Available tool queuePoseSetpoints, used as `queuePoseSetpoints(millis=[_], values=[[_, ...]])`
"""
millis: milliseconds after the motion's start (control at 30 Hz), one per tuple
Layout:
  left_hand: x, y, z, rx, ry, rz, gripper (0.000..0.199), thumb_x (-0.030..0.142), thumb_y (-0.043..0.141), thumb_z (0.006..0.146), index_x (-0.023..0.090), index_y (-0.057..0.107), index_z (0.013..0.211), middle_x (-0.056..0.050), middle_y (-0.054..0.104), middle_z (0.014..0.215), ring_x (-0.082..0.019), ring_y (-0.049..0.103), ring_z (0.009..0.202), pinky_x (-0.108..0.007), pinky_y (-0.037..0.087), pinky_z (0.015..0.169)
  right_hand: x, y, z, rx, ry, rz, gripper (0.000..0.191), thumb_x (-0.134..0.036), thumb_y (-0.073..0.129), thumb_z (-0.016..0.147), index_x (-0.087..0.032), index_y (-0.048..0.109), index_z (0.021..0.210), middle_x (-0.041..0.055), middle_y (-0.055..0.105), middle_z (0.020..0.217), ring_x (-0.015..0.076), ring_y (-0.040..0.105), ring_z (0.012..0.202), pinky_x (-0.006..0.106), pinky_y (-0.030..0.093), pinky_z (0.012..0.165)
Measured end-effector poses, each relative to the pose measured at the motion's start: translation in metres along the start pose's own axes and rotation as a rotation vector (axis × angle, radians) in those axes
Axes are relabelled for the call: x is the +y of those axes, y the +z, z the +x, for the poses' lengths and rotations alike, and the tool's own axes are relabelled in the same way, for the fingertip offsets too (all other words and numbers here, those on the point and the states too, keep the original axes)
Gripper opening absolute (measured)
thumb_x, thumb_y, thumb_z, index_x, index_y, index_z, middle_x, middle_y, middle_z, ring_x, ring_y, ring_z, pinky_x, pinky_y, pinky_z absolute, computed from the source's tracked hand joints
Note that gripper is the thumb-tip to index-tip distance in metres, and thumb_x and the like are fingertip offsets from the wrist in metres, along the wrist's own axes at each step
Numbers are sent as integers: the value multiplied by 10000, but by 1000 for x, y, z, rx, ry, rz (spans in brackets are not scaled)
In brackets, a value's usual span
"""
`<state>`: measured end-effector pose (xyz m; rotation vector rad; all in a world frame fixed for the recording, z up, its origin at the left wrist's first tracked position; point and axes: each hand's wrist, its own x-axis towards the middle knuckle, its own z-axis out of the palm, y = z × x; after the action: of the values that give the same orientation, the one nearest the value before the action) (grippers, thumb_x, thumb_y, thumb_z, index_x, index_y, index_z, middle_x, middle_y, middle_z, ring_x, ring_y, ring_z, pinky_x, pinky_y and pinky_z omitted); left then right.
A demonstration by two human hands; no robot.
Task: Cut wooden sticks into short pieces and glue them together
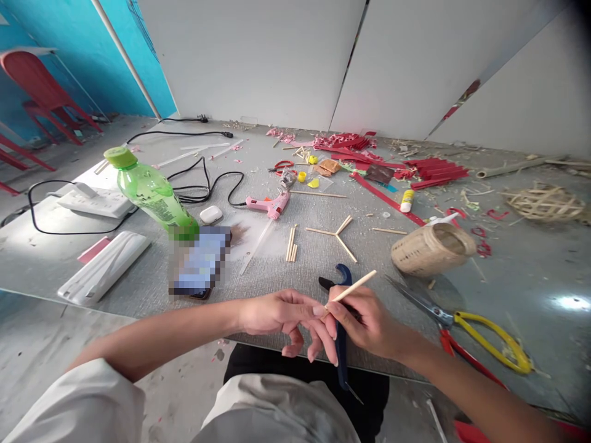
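A short pale wooden stick (354, 287) slants up to the right between my hands, above the table's near edge. My left hand (289, 317) pinches its lower end between thumb and forefinger, the other fingers loosely curled. My right hand (362, 317) has its thumb and fingers closed on the same stick. Beneath the hands a blue tool with a black part (342, 354) overhangs the edge; its middle is hidden, so I cannot tell its kind or whether a hand touches it. Ahead lie three sticks in a Y shape (337, 234) and a small bundle of sticks (292, 244).
A pink glue gun (268, 203) with a black cord lies ahead. Scissors with yellow and red handles (492, 335) and a tipped wooden jar (418, 251) are at right. Left stand a phone (201, 261), green bottle (150, 191), power strip (99, 202) and white power bank (104, 267).
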<state>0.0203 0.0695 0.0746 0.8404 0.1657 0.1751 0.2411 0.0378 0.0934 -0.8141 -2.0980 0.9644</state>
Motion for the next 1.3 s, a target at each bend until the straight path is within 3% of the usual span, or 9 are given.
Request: queuePoseSetpoints(millis=[200,367,533,633,733,800,900,1100,1300], values=[[3,7,-2,125,26,297,502,649,512,1040,169,601,925,-91,733,868,-131,608,665,-198,412,446,1,2,2,-16,25,-68,440,-360,417,1133,-210,570,748,-5,617,677,116,540,604,251,424,616],[8,7,-5,96,78,616,580,665,420,1066,151,654,939,-87,750,805,-110,577,681,-226,498,661,0,0,4,-129,72,-6,449,-348,419,1134,-199,619,760,4,668,716,118,593,657,265,453,698],[7,4,-3,77,-23,403,593,690,469,1039,145,679,938,-125,786,847,-124,572,619,-223,408,490,1,-2,5,-185,288,156,546,-513,409,1124,-202,560,701,-25,571,635,108,510,587,260,413,598],[4,2,1,130,14,191,542,657,556,1014,137,682,927,-158,795,896,-147,620,666,-227,426,492,5,-2,4,-93,391,273,456,-601,453,1086,-214,578,881,-27,595,691,123,562,625,249,451,580],[-1,1,5,256,143,106,539,636,591,995,113,721,968,-204,789,1021,-191,667,811,-250,483,550,7,-2,4,111,296,168,328,-541,591,1043,-234,592,1161,19,693,876,153,666,776,263,536,661],[-4,0,7,330,213,109,548,621,594,996,95,748,998,-217,773,1082,-208,673,873,-275,514,601,5,-3,6,188,211,44,286,-464,634,1029,-240,612,1206,24,710,896,144,667,740,258,545,644],[-8,-1,9,384,260,117,530,603,619,993,94,766,1015,-198,759,1079,-221,677,913,-298,536,657,0,-6,9,184,144,-90,251,-391,643,1016,-240,646,1216,39,743,940,143,674,716,267,561,641],[-8,-1,12,398,239,66,515,599,628,993,111,773,1067,-190,746,1152,-220,674,950,-315,538,726,2,-6,10,206,45,-283,367,-342,744,940,-257,640,1282,60,766,1013,182,715,810,300,599,687],[-11,-2,14,350,207,-45,431,527,642,1005,138,777,1136,-184,724,1251,-227,665,1014,-324,538,770,10,4,6,288,67,-294,207,-306,728,969,-272,707,1173,37,777,901,181,727,753,308,613,720]])
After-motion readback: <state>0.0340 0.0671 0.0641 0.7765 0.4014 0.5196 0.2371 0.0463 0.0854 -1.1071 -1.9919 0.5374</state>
